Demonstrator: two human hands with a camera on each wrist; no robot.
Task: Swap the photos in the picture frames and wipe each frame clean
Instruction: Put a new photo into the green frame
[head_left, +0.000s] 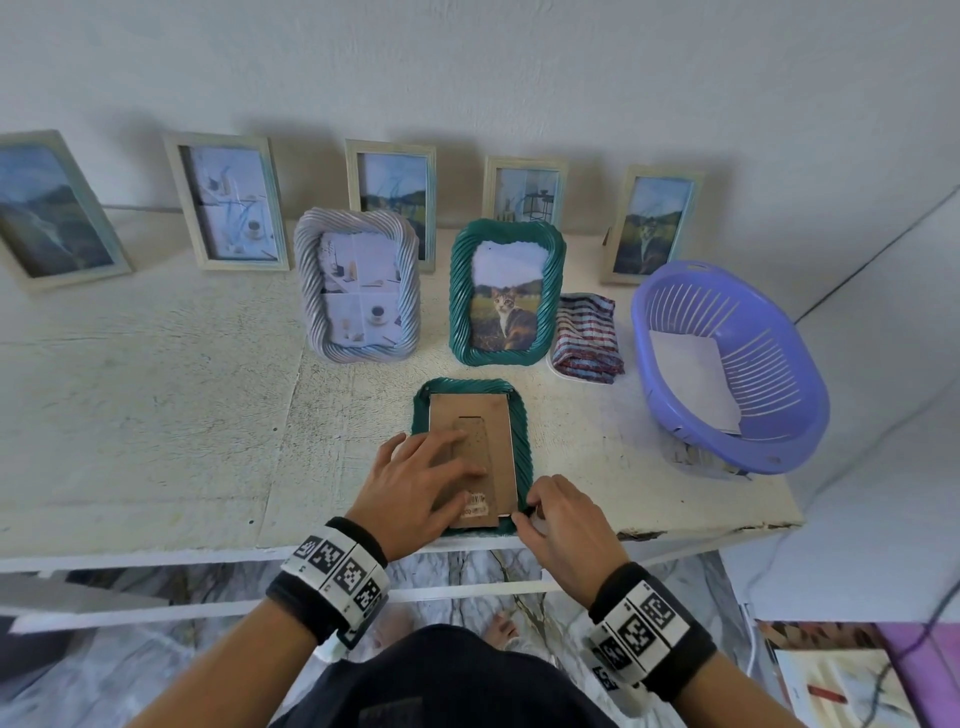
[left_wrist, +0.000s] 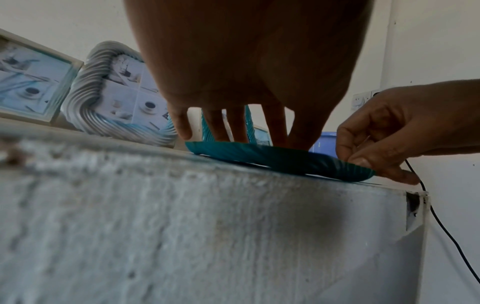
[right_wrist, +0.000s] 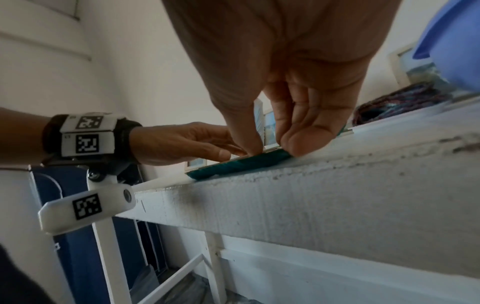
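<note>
Head view: a teal rope-moulded picture frame (head_left: 470, 452) lies face-down at the counter (head_left: 156, 415) edge, pressed flat by the left hand (head_left: 415, 483); its near corner is pinched by the right hand (head_left: 558, 519). Stiff, light, probably glazed: best held by the rims.

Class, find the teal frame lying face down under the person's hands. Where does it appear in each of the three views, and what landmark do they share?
Head: face-down teal frame, lower centre, at the table's front edge.
Left wrist: thin teal strip, centre, below the fingers.
Right wrist: teal strip, centre, on the table's front edge.
Shared landmark: purple basket.
</note>
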